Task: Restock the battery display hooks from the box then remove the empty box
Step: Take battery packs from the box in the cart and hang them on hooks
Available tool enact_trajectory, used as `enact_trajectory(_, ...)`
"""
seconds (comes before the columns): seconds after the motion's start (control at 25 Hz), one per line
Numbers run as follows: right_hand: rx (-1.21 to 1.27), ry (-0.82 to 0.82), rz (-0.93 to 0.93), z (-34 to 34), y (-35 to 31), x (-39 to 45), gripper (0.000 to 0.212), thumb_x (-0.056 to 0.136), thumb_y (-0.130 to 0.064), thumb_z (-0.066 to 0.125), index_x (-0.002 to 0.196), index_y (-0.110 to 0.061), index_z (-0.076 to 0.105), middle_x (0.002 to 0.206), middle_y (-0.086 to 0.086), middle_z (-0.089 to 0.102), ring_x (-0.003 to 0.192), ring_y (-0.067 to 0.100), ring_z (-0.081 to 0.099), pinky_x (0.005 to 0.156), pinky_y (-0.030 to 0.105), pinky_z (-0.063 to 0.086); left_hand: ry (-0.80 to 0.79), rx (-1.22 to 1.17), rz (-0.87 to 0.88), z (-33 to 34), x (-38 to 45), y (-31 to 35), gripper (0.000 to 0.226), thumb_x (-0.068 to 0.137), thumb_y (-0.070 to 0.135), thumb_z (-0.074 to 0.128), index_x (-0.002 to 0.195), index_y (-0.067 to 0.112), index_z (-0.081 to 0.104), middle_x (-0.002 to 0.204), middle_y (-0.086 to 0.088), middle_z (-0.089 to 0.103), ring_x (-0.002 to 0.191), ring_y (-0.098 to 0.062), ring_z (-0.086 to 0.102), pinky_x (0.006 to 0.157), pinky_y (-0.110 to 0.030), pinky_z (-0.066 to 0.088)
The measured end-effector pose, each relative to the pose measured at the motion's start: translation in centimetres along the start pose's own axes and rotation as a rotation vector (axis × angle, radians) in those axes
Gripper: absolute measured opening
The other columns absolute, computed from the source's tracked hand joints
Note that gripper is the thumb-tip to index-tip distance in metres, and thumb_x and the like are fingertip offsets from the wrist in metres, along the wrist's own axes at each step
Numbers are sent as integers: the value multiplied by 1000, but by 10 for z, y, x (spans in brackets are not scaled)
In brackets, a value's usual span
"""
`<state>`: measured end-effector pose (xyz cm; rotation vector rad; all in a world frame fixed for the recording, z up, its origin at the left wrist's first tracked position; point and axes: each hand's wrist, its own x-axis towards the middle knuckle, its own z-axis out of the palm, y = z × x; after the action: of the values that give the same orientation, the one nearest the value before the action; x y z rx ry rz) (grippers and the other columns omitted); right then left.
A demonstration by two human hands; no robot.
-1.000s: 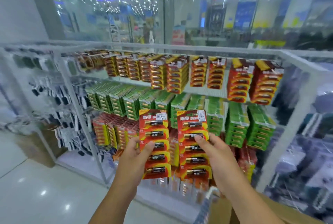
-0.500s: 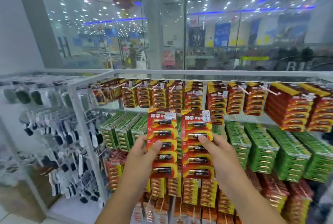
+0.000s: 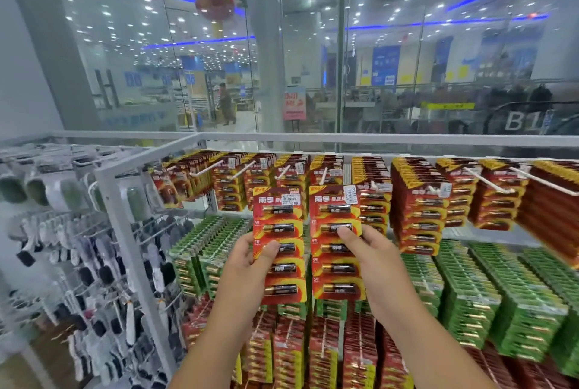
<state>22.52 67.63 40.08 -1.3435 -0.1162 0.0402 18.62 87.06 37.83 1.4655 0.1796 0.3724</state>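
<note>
Up in front of the display rack [image 3: 200, 139], the left hand [image 3: 247, 266] pinches a red battery card [image 3: 279, 244] at its left edge, thumb over the front, while the right hand [image 3: 372, 260] grips a second red battery card [image 3: 336, 241] the same way from the right. Both cards hang upright, long axis vertical, printed faces toward the camera, side by side. Behind them the top-row hooks [image 3: 322, 175] carry red packs; green packs [image 3: 470, 291] fill the row below. Left of the rack hang dark small goods [image 3: 94, 263].
</note>
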Motion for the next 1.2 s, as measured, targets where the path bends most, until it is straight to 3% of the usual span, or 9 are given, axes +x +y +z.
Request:
enact_trajectory(0.12,-23,8,8,11,5,26,19,102,-35,64,117,-28,73,94,-18,80,80,-2,75,61,18,59,-37,-3,4,-4,36,-7,23,99,39,67,121,32,63,105,7,80,91,-20,79,73,-44,65)
enact_trajectory(0.28,-31,68,15,23,13,50,15,103,-32,63,114,-26,72,88,-18,78,69,-10,70,48,10,51,-86,-14,-22,-7,74,-13,27,93,47,71,117,37,63,110,8,79,96,-18,78,81,-48,64)
enact_trajectory(0.4,-61,136,0,32,26,67,36,96,-45,68,126,-26,70,110,-15,77,97,5,73,77,29,62,-124,-17,-27,-10,96,-17,32,91,51,73,118,38,64,110,11,79,101,-17,77,88,-49,62)
enact_trajectory(0.56,-81,195,-36,38,46,82,94,61,-84,75,139,-33,63,137,-13,67,130,16,60,110,53,49,-178,-35,-53,-15,116,-25,43,84,57,74,121,37,64,109,7,80,99,-21,78,88,-52,62)
enact_trajectory(0.72,-57,235,-43,46,47,89,67,82,-64,72,138,-29,64,136,-12,67,130,15,59,112,52,47,-213,-11,-67,-18,132,-31,48,81,64,76,121,41,64,113,9,79,103,-21,77,89,-53,62)
enact_trajectory(0.88,-93,295,-29,47,57,108,79,67,-81,75,131,-35,67,135,-14,66,131,17,58,110,51,48,-251,-14,-71,-13,154,-40,53,80,65,74,125,39,63,121,10,76,106,-17,75,83,-46,65)
enact_trajectory(1.0,-99,325,9,51,49,126,14,98,-47,68,104,-34,66,112,-22,61,118,11,52,102,37,41,-210,-9,-81,-3,178,-41,23,96,43,72,116,38,62,115,14,74,91,-5,76,62,-28,62)
enact_trajectory(1.08,-111,377,4,51,54,144,12,101,-39,66,105,-28,68,113,-16,65,115,12,57,96,36,45,-203,49,-50,6,198,-44,23,97,42,71,118,39,63,119,12,73,94,0,74,73,-30,64)
enact_trajectory(1.2,-119,446,-48,56,60,172,6,102,-35,65,101,-31,69,105,-12,72,100,8,65,79,28,49,-178,122,-14,19,228,-54,53,94,49,72,141,30,56,142,10,61,130,-15,59,106,-46,53)
